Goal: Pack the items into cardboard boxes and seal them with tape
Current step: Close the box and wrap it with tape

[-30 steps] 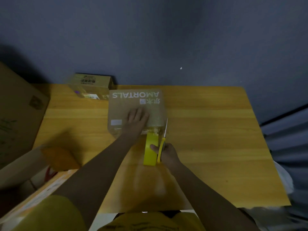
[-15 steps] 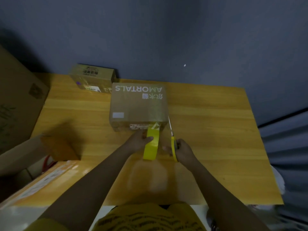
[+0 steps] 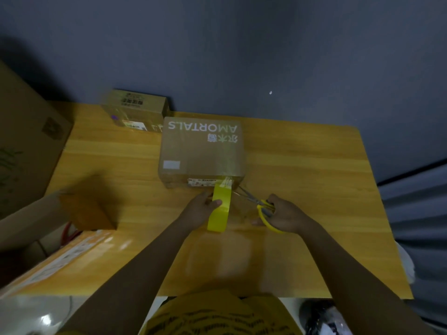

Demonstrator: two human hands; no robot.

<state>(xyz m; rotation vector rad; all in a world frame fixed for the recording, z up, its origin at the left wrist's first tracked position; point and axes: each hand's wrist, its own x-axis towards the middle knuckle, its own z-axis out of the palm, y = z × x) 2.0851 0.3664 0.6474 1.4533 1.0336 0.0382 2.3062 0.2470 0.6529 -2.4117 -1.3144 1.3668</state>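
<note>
Surface (image 3: 302, 180): a long wooden top against a dark wall, carrying everything named here.
Big carton (image 3: 26, 151): stands off the left edge, only partly in sight.
AMORTALS box (image 3: 202, 153): flaps down, lying mid-surface with a glossy strip of tape running over its top to the near edge. It is no longer pressed flat from above, as it was a second ago.
Smaller box (image 3: 135, 111): behind it to the left, closed, just beside its far corner.
Orange box (image 3: 87, 209): near the left edge, blurred.
Left hand (image 3: 200, 211): has come off the lid and now has its grip pinched on the yellow tape roll (image 3: 219, 209), holding it upright just in front of the box, the strip stretched between.
Right hand (image 3: 285, 216): grip curled through the yellow handles of the scissors (image 3: 260, 205); the blades, slightly parted, have swung in to point at the strip beside the roll.
What this means: the strip looks laid, and I'd judge the cut is next, which would free the roll and finish this seal.
</note>
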